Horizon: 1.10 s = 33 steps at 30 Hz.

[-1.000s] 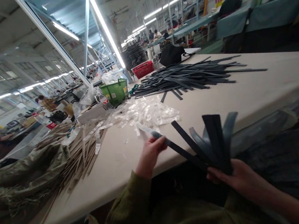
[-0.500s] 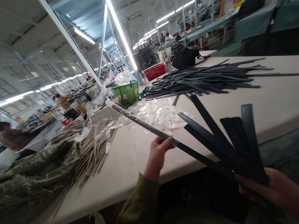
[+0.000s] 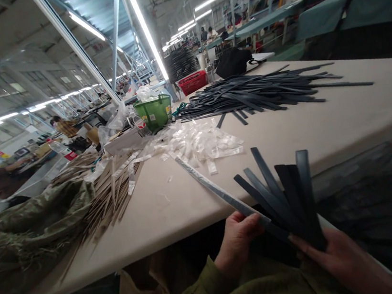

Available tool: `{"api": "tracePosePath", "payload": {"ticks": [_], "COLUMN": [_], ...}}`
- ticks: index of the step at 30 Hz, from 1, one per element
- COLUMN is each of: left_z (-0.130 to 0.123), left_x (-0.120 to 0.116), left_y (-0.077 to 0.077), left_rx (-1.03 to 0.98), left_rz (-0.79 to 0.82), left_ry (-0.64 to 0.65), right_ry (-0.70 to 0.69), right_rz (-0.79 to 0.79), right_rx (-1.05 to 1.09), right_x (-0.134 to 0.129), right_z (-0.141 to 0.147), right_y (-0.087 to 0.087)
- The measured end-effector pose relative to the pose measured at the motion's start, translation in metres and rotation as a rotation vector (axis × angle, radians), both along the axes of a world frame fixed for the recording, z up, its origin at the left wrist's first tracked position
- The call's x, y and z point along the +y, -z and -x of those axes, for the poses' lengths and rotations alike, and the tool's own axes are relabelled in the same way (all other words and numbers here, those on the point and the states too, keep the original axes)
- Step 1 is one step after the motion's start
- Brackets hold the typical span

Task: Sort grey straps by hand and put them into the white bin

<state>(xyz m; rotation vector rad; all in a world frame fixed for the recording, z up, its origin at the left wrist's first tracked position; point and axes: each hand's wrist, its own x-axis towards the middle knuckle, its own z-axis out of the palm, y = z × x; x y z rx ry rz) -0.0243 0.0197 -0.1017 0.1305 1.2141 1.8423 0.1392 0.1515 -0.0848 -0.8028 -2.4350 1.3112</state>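
My left hand (image 3: 239, 235) pinches one long dark strip (image 3: 208, 186) between thumb and fingers, near the table's front edge. This strip slants up and left over the table, and its far part looks pale and shiny, as if film lies on it. My right hand (image 3: 335, 256) is closed around a fanned bundle of flat black strips (image 3: 289, 197), their ends pointing up. The near end of the single strip runs into this bundle by the right hand's fingers. Beyond them lies a heap of clear plastic film pieces (image 3: 202, 141).
A large pile of black strips (image 3: 246, 93) covers the table's (image 3: 344, 118) far side. Behind it stand a red basket (image 3: 192, 83) and a black bag (image 3: 233, 62). A green basket (image 3: 154, 113), brown strips (image 3: 115, 191) and olive cloth (image 3: 46, 215) are leftward. Other people sit farther off.
My left hand has moved down and right along the single strip, closer to my right hand. My right hand with the bundle has shifted slightly left. The view has tilted a little.
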Motion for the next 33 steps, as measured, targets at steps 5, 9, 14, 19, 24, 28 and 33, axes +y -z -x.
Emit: {"api": "tracePosePath", "payload": {"ticks": [5, 9, 14, 19, 24, 28, 33], "left_z": [0.005, 0.012, -0.012, -0.005, 0.004, -0.001, -0.003], "left_x": [-0.005, -0.004, 0.007, 0.007, 0.004, 0.003, 0.002], "left_y": [-0.006, -0.006, -0.003, -0.007, -0.009, -0.011, -0.012], "left_rx": [0.041, 0.083, 0.058, 0.038, -0.009, -0.116, -0.177], "left_rz": [0.014, 0.036, 0.047, 0.046, 0.046, 0.046, 0.060], "left_ry": [-0.063, -0.105, 0.059, -0.014, -0.042, 0.000, 0.028], "right_ry": [-0.171, -0.105, 0.005, -0.064, -0.057, 0.166, -0.043], "right_rz": [0.156, 0.195, 0.237, 0.346, 0.405, 0.568, 0.541], "right_rx": [-0.084, -0.088, 0.015, 0.051, 0.066, 0.364, 0.435], "right_x": [0.010, 0.009, -0.001, 0.003, 0.003, 0.009, -0.001], "right_z": [-0.012, -0.036, -0.018, -0.023, -0.039, -0.037, -0.028], "right_y": [-0.004, -0.001, -0.002, -0.006, -0.005, -0.003, -0.002]}}
